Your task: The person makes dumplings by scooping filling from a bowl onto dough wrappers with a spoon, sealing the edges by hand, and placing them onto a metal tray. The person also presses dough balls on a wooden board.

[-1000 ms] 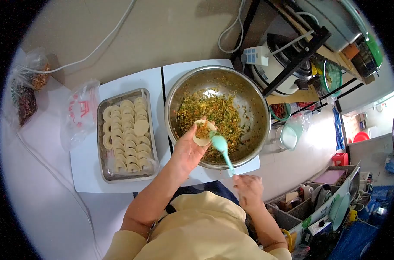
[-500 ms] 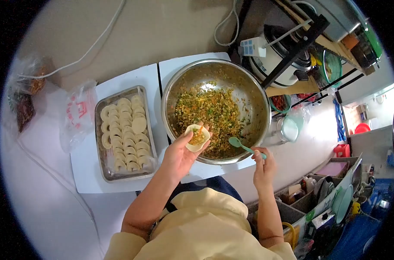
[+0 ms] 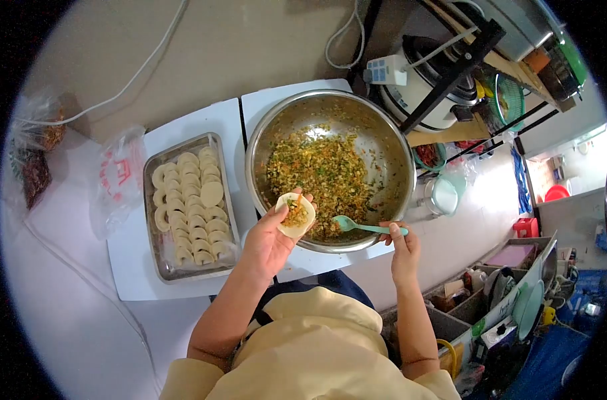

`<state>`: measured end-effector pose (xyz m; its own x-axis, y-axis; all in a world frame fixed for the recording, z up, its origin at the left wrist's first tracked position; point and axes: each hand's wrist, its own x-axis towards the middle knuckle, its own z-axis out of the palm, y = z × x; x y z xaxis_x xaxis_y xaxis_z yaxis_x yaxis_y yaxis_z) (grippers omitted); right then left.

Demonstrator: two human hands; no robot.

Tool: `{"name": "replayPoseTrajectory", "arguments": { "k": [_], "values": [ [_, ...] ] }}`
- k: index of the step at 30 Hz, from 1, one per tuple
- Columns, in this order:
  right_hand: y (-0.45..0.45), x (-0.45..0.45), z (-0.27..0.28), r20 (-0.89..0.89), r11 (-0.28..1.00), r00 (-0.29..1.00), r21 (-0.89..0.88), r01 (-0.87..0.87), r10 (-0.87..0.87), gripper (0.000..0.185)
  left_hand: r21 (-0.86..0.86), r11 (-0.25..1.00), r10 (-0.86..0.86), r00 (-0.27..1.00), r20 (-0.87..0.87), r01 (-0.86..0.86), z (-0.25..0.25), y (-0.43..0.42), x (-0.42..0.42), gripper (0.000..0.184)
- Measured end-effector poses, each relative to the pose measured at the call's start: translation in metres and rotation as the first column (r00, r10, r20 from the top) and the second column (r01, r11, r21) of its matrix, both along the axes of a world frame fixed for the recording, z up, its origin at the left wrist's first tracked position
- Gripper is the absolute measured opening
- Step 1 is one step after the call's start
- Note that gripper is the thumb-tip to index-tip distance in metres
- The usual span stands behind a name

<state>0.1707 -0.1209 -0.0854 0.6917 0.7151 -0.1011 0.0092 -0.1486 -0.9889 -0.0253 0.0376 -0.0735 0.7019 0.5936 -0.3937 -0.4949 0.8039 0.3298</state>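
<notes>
My left hand (image 3: 267,243) holds a round dough wrapper (image 3: 295,215) with a small heap of chopped filling on it, over the near left rim of a large steel bowl (image 3: 390,143). Between the fingers of my right hand (image 3: 402,252) is the handle of a light green spoon (image 3: 367,227). The spoon's head rests at the near edge of the chopped vegetable filling (image 3: 320,167) in the bowl. Left of the bowl, a metal tray (image 3: 158,257) carries rows of folded dumplings (image 3: 191,200) and one flat round wrapper (image 3: 211,194).
White tables (image 3: 130,267) bear the tray and bowl. A plastic bag (image 3: 119,177) lies left of the tray. At the right are a rack (image 3: 450,83) with a rice cooker (image 3: 410,100), a power strip (image 3: 387,70), baskets, and grey storage bins (image 3: 443,327).
The spoon has left the wrapper, swung right, then dipped to the filling in the bowl. My left hand has shifted left and slightly down with the wrapper.
</notes>
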Motion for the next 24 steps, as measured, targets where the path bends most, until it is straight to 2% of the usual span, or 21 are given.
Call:
{"name": "replayPoseTrajectory", "arguments": {
  "k": [1,2,4,8,10,11,13,17,19,23,24],
  "values": [
    [0.001,0.000,-0.001,-0.075,0.995,0.995,0.065,0.076,-0.071,0.030,0.000,1.000,0.003,1.000,-0.002,-0.003,0.000,0.000,-0.001,0.037],
    [0.001,0.000,-0.001,-0.076,0.995,0.995,0.063,0.073,-0.068,0.030,-0.008,1.000,0.009,1.000,0.001,-0.009,0.000,0.001,-0.002,0.037],
    [-0.002,0.002,-0.002,-0.192,0.986,0.971,0.059,0.153,-0.139,0.030,-0.013,1.000,0.014,1.000,0.005,-0.014,-0.003,0.001,-0.002,0.037],
    [-0.003,0.001,-0.001,-0.208,0.990,0.970,0.034,0.138,-0.128,0.031,-0.022,1.000,0.021,1.000,0.001,-0.021,-0.006,0.001,-0.004,0.037],
    [-0.002,-0.003,-0.001,-0.073,0.995,0.997,0.089,0.034,-0.028,0.029,-0.030,0.999,0.021,1.000,-0.009,-0.021,-0.004,0.000,-0.005,0.037],
    [-0.002,-0.008,0.000,-0.074,0.995,0.997,0.088,0.036,-0.029,0.029,-0.024,0.999,0.026,0.999,-0.024,-0.026,-0.002,-0.001,-0.004,0.037],
    [-0.001,-0.016,0.002,0.085,0.994,0.990,-0.028,-0.108,0.110,0.026,-0.018,0.999,0.027,0.999,-0.039,-0.027,-0.002,-0.002,-0.003,0.037],
    [-0.006,-0.014,0.000,0.197,0.979,0.960,0.005,-0.203,0.198,0.023,-0.024,1.000,0.015,1.000,-0.014,-0.015,-0.003,-0.001,-0.004,0.037],
    [-0.008,-0.013,0.002,-0.003,0.985,0.994,0.134,-0.110,0.111,0.024,-0.026,0.999,0.019,1.000,-0.009,-0.019,-0.002,-0.002,-0.005,0.037],
    [-0.009,-0.013,0.003,-0.056,0.989,0.991,0.091,-0.117,0.123,0.027,-0.011,1.000,0.022,1.000,-0.017,-0.022,-0.002,-0.002,-0.005,0.037],
    [-0.008,-0.010,0.003,-0.129,0.996,0.991,0.087,-0.024,0.035,0.028,-0.011,1.000,0.020,1.000,-0.014,-0.020,-0.003,-0.002,-0.005,0.038]
  ]
}}
